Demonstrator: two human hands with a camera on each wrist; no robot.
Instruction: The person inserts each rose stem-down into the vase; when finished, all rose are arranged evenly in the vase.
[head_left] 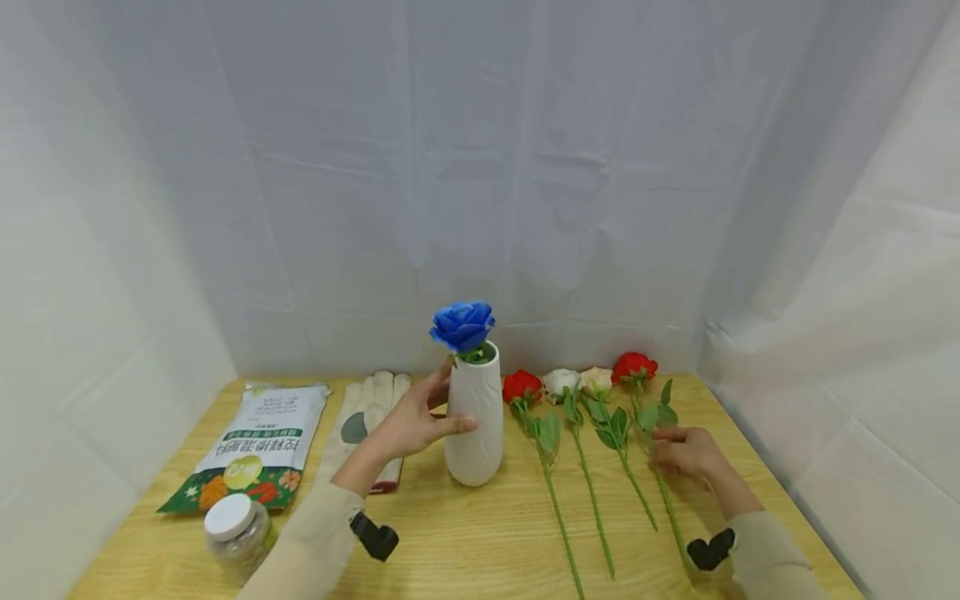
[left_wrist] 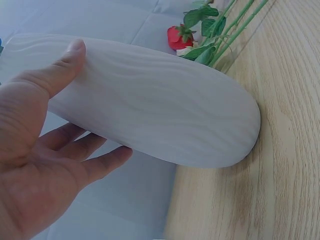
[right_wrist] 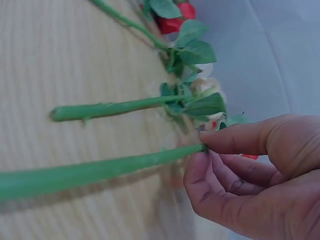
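Note:
A white ribbed vase [head_left: 476,429] stands upright on the table, with a blue rose [head_left: 462,327] in its mouth. My left hand [head_left: 415,421] grips the vase from its left side; in the left wrist view the thumb [left_wrist: 67,67] lies along one face and the fingers reach round the other. At the right, my right hand [head_left: 693,457] pinches the green stem [right_wrist: 125,167] of the rightmost red rose [head_left: 634,365] between thumb and forefinger. That rose's head lies toward the back of the table.
Left of the right hand lie another red rose [head_left: 522,387], a white rose [head_left: 561,382] and a cream rose [head_left: 597,381], stems toward me. Left of the vase are pale gloves [head_left: 375,402], a printed bag [head_left: 258,442] and a white-lidded jar [head_left: 238,533]. Pale sheeting [head_left: 480,183] encloses the table.

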